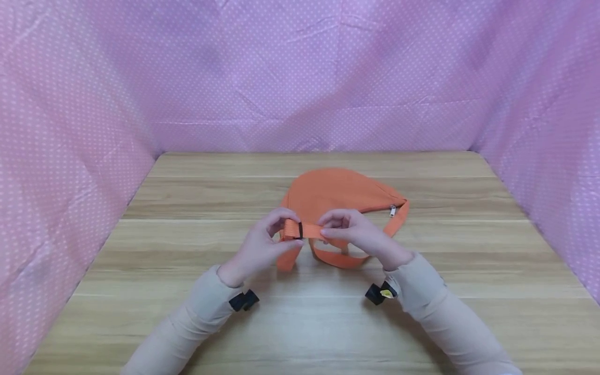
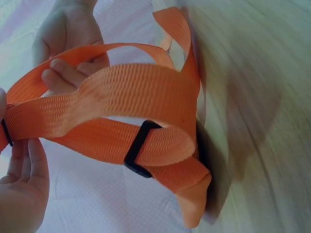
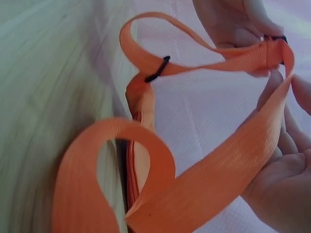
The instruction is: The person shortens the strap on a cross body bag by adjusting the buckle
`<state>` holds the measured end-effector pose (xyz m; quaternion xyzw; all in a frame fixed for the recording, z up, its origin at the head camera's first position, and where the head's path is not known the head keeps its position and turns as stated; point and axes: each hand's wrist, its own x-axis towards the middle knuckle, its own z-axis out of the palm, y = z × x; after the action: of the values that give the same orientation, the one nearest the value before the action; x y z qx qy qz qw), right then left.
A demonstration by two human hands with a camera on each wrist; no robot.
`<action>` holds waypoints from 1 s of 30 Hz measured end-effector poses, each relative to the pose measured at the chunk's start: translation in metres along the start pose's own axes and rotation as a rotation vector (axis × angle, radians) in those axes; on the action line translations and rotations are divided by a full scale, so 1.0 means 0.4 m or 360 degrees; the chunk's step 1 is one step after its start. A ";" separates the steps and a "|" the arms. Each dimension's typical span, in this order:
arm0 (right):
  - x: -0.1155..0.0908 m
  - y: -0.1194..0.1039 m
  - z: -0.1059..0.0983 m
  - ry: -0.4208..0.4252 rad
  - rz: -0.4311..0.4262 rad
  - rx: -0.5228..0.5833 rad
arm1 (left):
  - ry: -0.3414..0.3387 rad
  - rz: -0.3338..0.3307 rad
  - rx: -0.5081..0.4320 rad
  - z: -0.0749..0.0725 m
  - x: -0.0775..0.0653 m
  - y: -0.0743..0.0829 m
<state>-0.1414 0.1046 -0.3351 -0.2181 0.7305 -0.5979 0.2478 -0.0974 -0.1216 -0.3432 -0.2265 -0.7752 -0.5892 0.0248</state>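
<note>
Toward the middle of the wood-grained table (image 1: 300,328), an orange bag (image 1: 333,190) lies flat, its rounded side to the left and its narrow end to the right, where a zipper pull (image 1: 392,211) shows. Just on the near side of it, the person's hands hold up the strap (image 1: 313,231). The left hand (image 1: 260,242) pinches it at a black ring (image 1: 301,230), fingers at the far edge and thumb at the near one; the right hand (image 1: 353,229) pinches the strap between thumb and fingers just to the right of that ring. Nearer the bag, as the left wrist view shows, a black slider (image 2: 136,144) sits on the hanging webbing, held by neither hand. The step in hand appears to be working the strap at the ring, and it would likely go best with the ring kept square and steady while the other hand guides the webbing straight, its width flat and its edges even. Pulling at a slant could bunch the weave against the bar. The hanging loops look easy to twist, so laying them flat and keeping the slider from turning over should help. Whether the webbing passes fully through the ring cannot be told.
</note>
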 end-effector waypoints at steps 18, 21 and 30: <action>0.017 0.003 0.031 -0.0071 -0.0117 0.0052 | -0.0189 -0.0003 -0.0078 0.010 0.000 -0.012; 0.017 0.005 0.029 -0.0085 -0.0117 0.0070 | -0.0168 0.0006 -0.0084 0.009 -0.001 -0.008; -0.002 0.017 -0.011 0.0038 -0.0026 -0.0152 | -0.0026 0.0017 -0.0013 -0.007 -0.002 0.003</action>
<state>-0.1438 0.1096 -0.3409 -0.2284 0.7593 -0.5668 0.2235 -0.0968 -0.1241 -0.3415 -0.2355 -0.7718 -0.5903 0.0208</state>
